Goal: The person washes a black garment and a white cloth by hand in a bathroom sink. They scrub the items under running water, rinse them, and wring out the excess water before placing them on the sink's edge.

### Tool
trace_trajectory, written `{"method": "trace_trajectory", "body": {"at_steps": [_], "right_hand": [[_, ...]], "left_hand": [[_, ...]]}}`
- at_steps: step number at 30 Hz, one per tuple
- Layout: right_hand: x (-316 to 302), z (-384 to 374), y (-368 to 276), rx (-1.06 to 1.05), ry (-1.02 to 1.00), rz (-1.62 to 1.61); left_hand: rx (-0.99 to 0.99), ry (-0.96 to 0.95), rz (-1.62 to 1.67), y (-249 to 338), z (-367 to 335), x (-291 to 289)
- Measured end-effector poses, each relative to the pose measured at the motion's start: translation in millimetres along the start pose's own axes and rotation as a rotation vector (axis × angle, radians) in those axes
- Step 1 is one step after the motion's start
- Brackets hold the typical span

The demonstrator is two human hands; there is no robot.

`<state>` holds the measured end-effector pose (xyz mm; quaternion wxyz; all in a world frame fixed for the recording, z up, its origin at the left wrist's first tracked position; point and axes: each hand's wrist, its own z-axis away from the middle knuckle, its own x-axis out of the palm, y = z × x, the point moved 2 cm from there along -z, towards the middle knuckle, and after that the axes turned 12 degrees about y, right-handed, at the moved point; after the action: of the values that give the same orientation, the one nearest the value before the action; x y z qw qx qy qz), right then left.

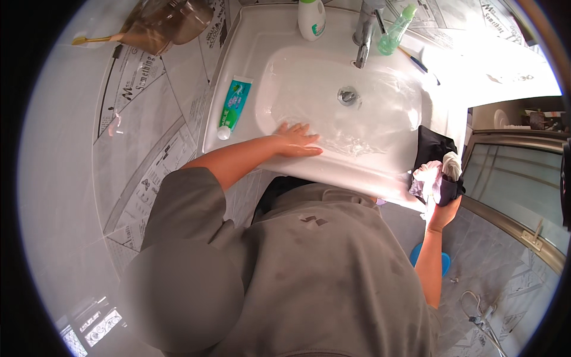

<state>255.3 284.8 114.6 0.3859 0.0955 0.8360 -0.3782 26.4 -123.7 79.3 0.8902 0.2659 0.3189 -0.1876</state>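
A white washbasin (pixel 241 44) holds shallow clear water that ripples near its front wall. My left hand (pixel 292 141) lies wet on the basin's near left slope, its fingers stretched and spread, holding nothing. At the basin's front right corner, my right hand (pixel 447 215) grips a bundle of small cloths from below, with its fingertips hidden. Black cloth (pixel 434 143) drapes over the rim there, with a pale pink cloth (pixel 427 176) and a cream one (pixel 452 165) bunched against it; their exact kind cannot be made out. A round metal drain stopper (pixel 347 96) shows under the water.
On the left ledge lies a green toothpaste tube (pixel 235 106). Behind stand a white bottle (pixel 311 22), a chrome tap (pixel 363 41) and a green clear bottle (pixel 396 34). A dark thin-handled brush (pixel 419 64) rests on the right ledge. A glass-fronted cabinet (pixel 514 175) stands at right.
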Motion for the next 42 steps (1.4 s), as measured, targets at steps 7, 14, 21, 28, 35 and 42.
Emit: {"method": "trace_trajectory", "body": {"at_steps": [7,14,21,28,35,42], "right_hand": [[0.6,1.4,1.9,-0.037,0.032,0.029],[-1.0,0.6,-9.1,-0.135,0.066,0.024],[-1.0,-0.1,-14.4,-0.111,0.072,0.007],[-1.3,0.9,-15.7,-0.091,0.054,0.014],[-2.1,-5.0,0.8,-0.081,-0.065,0.05],[-42.3,-34.9,-47.2,0.055,-0.368,0.031]], "left_hand": [[-0.075,0.283,-0.242,13.6,-45.0,-19.7],[-0.125,0.577,-0.161,51.9,-98.9,-18.1],[-0.035,0.719,-0.199,52.0,-124.3,-14.0],[-0.057,0.812,-0.163,48.2,-132.8,-5.8],[-0.056,0.761,-0.116,52.0,-133.8,-12.2],[-0.066,0.8,-0.046,42.9,-124.9,-10.7]]}}
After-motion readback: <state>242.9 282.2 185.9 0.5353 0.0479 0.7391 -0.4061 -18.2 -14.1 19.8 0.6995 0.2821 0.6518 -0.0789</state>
